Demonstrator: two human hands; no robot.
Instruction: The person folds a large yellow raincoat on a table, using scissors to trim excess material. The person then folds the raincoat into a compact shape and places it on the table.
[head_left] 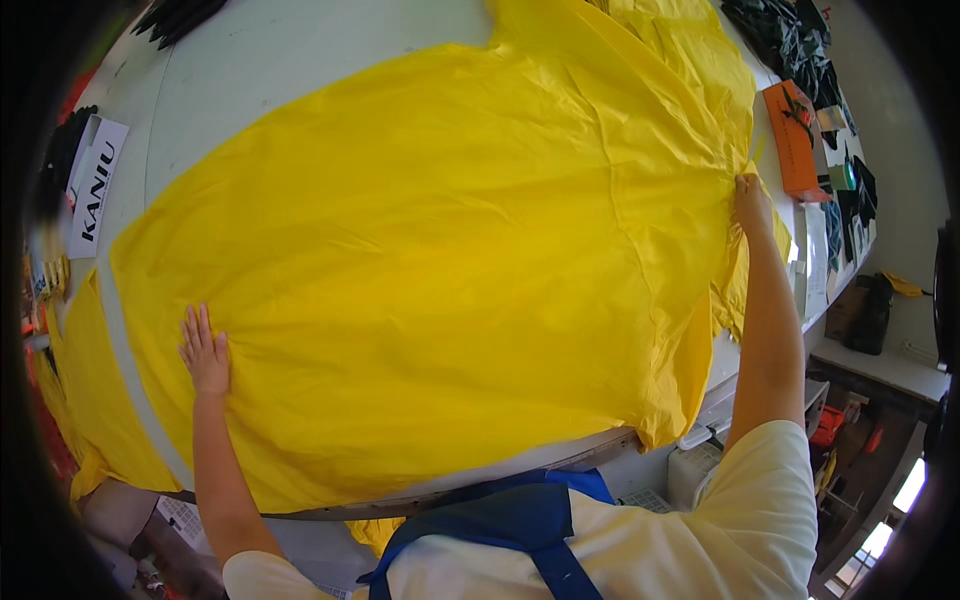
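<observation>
A large yellow cloth (430, 250) lies spread over the table, smooth in its middle and gathered in folds toward the right. A seam line runs down its right part. My left hand (207, 352) rests flat near the cloth's left side, fingers stretched out, with small creases fanning from it. At the far right, my right hand (754, 206) is closed on the bunched edge of the cloth, and wrinkles run from that grip. Its fingertips are partly hidden in the folds. Whether the cloth is a finished garment I cannot tell.
The pale table (290, 50) shows behind the cloth. On the left stands a white box (97, 185), beside another yellow piece (115, 385). An orange box (793, 140) and dark plastic bags (785, 45) lie at the right. A dark blue apron (490, 530) covers my front.
</observation>
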